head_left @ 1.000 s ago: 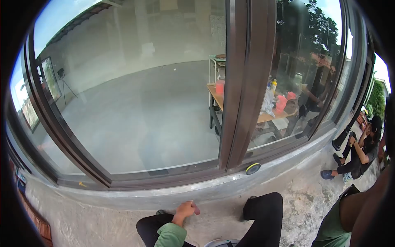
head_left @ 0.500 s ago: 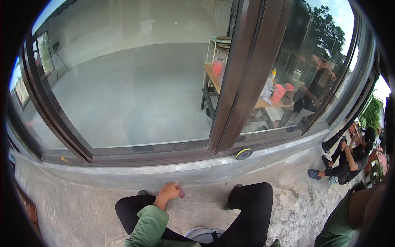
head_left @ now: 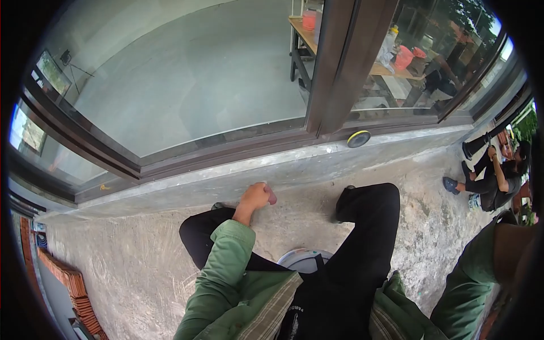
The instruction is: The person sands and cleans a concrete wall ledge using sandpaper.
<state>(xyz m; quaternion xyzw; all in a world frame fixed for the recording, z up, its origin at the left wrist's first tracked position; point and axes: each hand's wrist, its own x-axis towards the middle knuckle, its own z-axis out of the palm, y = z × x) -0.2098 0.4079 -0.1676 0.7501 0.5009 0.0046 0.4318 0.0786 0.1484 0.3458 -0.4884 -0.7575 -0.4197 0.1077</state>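
Note:
My left hand (head_left: 256, 196) is closed around a small reddish-pink pad (head_left: 272, 196), just in front of the low concrete wall (head_left: 215, 190) under the window. The arm rests near my left knee. At the far right edge, my right forearm (head_left: 510, 252) is dark and close to the camera; its hand is hidden or outside the frame. Between my legs stands a round bucket (head_left: 303, 259) with a pale lid. A black disc with a yellow rim (head_left: 358, 139) leans on the sill beneath the brown window frame (head_left: 334, 85).
Another person (head_left: 498, 175) sits low at the right beside the wall, hands together. Stacked orange tiles (head_left: 73, 283) lie at the lower left. Behind the glass are a wooden table (head_left: 306, 35) and a tripod.
The view has tilted down and shifted, so the wall, disc and my legs appear higher and the tile stack shows. My left hand still grips the pad.

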